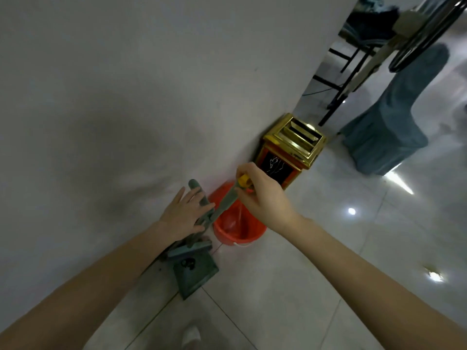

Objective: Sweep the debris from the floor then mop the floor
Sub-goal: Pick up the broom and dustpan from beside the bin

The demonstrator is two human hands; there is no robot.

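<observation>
A green broom [223, 207] is held near the middle of the view, beside the wall [126, 97]. Its long axis is tilted: the yellow cap [243, 181] is pointed toward 1 o'clock, and the shaft is run down toward 7 o'clock, where the flat head [189, 248] is met just above the green dustpan [195, 276]. The capped end is gripped by the right hand [262, 195], with its fingers curled round it. The left hand [185, 214] is laid flat against the dustpan handle [195, 185], fingers straight and slightly spread; that handle is stood nearly upright, its rounded tip aimed at 12 o'clock. The dustpan is set on the tiled floor [290, 286] at 6 o'clock from the left hand, its mouth turned toward 5 o'clock. An orange bucket [240, 236] is placed just beyond the shaft, against the wall, and a gold-topped bin [293, 145] is seen at 1 o'clock from it
</observation>
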